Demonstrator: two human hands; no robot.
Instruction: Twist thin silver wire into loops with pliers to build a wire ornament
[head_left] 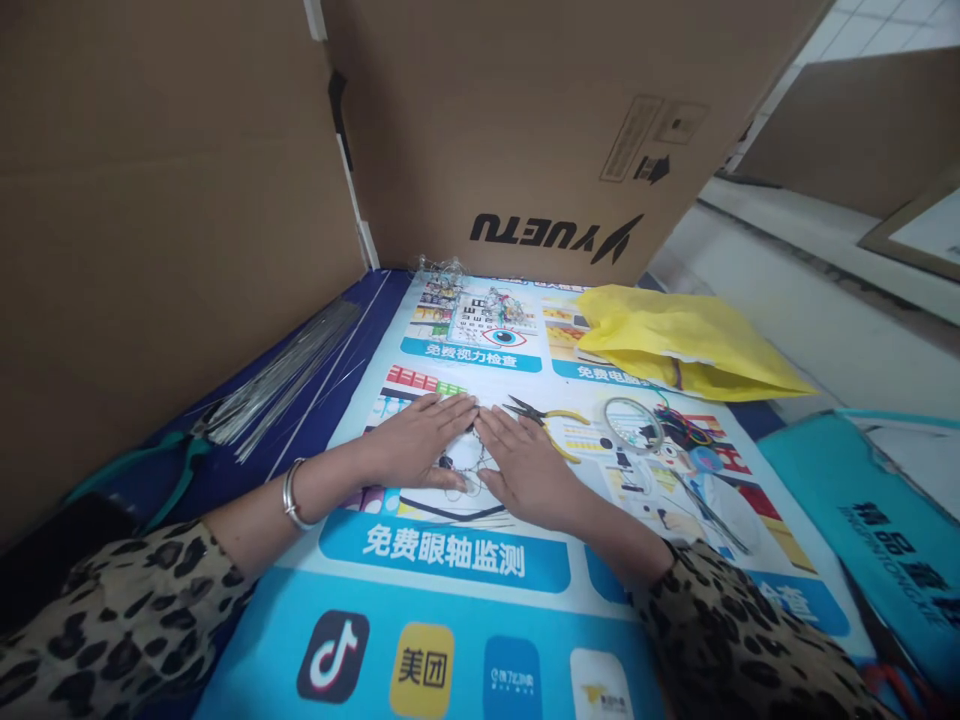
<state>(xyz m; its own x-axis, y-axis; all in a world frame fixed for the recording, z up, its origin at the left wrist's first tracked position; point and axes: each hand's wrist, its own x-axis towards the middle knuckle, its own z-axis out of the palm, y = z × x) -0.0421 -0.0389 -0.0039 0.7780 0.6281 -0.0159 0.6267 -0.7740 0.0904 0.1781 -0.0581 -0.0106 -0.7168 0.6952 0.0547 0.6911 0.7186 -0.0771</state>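
My left hand (420,440) lies palm down on the printed poster sheet, its fingers straight and together. Opposite it, my right hand (529,465) rests flat as well, fingertips meeting those of the left. In the gap between the hands shows a loop of thin wire (469,465). Both hands touch or partly cover this wire; how much lies under the fingers is hidden. Just beyond the right fingers are pliers with yellow handles (566,415), jaws pointing left.
A bundle of thin straight wires (289,370) lies at left. Wire tangles (442,272) sit at the back. To the right are a clear ring-shaped roll (634,425), coloured cords (686,430), a yellow bag (690,340) and a teal bag (885,530). Cardboard (525,120) stands behind.
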